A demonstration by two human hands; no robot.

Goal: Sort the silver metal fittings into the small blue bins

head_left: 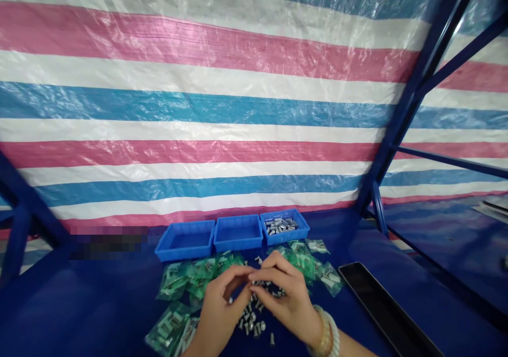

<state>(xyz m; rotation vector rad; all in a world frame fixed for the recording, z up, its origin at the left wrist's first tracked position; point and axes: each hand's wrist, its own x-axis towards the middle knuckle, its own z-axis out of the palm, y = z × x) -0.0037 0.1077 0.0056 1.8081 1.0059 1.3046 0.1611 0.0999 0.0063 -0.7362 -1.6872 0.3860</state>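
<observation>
My left hand and my right hand meet over a heap of small silver metal parts on the blue table. Fingers of both hands are curled and pinched together on a small metal part between them. A silver piece shows at my left fingertips. Green plastic bags of parts lie left of the hands, and more bags lie behind my right hand. A pale bangle is on my right wrist.
Three blue trays stand in a row behind the bags: left tray, middle tray, and right tray holding metal parts. A long black tray lies at right. A striped tarp and blue steel frame close the back.
</observation>
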